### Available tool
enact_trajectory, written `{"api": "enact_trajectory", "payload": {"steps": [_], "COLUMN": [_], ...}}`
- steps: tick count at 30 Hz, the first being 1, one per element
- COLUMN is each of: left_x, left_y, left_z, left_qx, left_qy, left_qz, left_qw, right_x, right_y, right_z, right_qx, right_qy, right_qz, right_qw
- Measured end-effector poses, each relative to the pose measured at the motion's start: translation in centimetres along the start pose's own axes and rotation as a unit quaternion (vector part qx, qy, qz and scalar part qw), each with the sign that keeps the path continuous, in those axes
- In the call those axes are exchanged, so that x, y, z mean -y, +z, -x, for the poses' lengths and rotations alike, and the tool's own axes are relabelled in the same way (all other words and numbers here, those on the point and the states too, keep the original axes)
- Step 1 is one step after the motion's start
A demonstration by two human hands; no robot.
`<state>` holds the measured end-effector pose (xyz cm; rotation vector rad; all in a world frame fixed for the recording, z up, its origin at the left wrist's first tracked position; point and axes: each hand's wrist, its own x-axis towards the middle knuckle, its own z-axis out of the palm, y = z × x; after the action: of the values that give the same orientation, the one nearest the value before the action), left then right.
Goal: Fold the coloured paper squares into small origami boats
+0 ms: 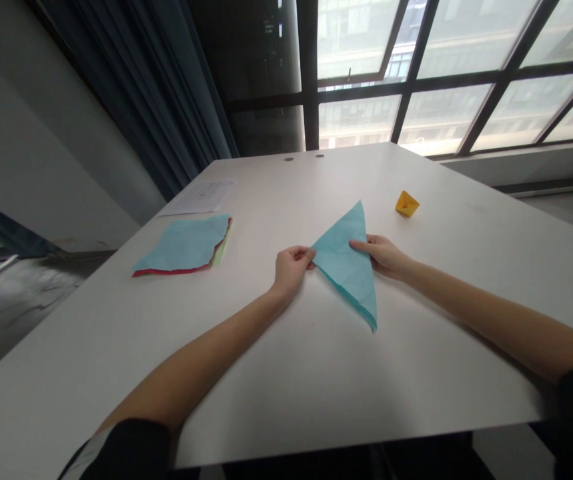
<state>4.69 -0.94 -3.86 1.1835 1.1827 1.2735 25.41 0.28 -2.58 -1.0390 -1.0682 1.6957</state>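
Note:
A light blue sheet of paper (349,257), folded into a triangle, is held a little above the white table between both hands. My left hand (292,268) pinches its left corner between thumb and fingers. On the opposite side, my right hand (381,255) grips the long edge, thumb on top and the other fingers hidden beneath the paper. The lower left edge shows a darker second layer, slightly apart from the top one. One point of the triangle aims away from me, another toward me.
On the white table (266,373), a stack of coloured paper (186,241) with blue on top lies at left. Behind it is a printed white sheet (201,197). A small folded yellow paper piece (407,204) sits at right. Windows (361,120) stand beyond the far edge.

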Motion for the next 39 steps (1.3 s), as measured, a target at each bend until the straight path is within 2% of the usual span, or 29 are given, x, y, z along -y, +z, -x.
{"api": "enact_trajectory", "payload": {"steps": [3,5,7,9,10,12,15,16,18,21,29,39], "left_x": [0.3,0.7,0.9,1.1,1.1,1.0,0.7,0.6,0.4,0.3,-0.2,-0.6], "left_y": [0.0,-0.1,-0.4,-0.7,-0.8,-1.0,-1.0,-1.0,-1.0,-1.3,-2.1,-2.1], "left_z": [-0.2,-0.5,-0.8,-1.1,-1.2,-1.2,-1.1,-1.1,-1.1,-1.5,-2.2,-2.0], "left_qx": [0.008,0.005,-0.006,-0.009,-0.008,0.003,0.019,0.022,0.022,0.02,0.0,-0.001], "left_qy": [0.009,0.028,0.048,0.06,0.064,0.072,0.076,0.076,0.076,0.083,0.109,0.133], "left_qz": [-0.022,-0.056,-0.097,-0.134,-0.152,-0.184,-0.218,-0.225,-0.237,-0.255,-0.299,-0.33], "left_qw": [1.0,0.998,0.994,0.989,0.986,0.98,0.973,0.971,0.968,0.963,0.948,0.935], "right_x": [-0.2,-0.2,-0.2,0.0,0.0,0.2,-0.1,-0.3,-0.8,-1.4,-0.9,-1.1], "right_y": [-0.5,-1.1,-1.5,-1.6,-1.4,-0.9,0.2,0.5,0.9,1.0,0.8,0.7], "right_z": [-0.4,-0.6,-0.7,-0.5,-0.3,0.4,1.4,1.6,1.9,1.9,2.4,2.1], "right_qx": [-0.033,-0.095,-0.173,-0.212,-0.198,-0.092,0.132,0.179,0.229,0.253,0.291,0.304], "right_qy": [-0.031,-0.081,-0.173,-0.28,-0.325,-0.375,-0.364,-0.353,-0.333,-0.309,-0.254,-0.252], "right_qz": [0.05,0.128,0.249,0.382,0.44,0.525,0.585,0.597,0.617,0.634,0.646,0.642], "right_qw": [0.998,0.984,0.937,0.855,0.814,0.759,0.713,0.698,0.675,0.662,0.658,0.657]}}
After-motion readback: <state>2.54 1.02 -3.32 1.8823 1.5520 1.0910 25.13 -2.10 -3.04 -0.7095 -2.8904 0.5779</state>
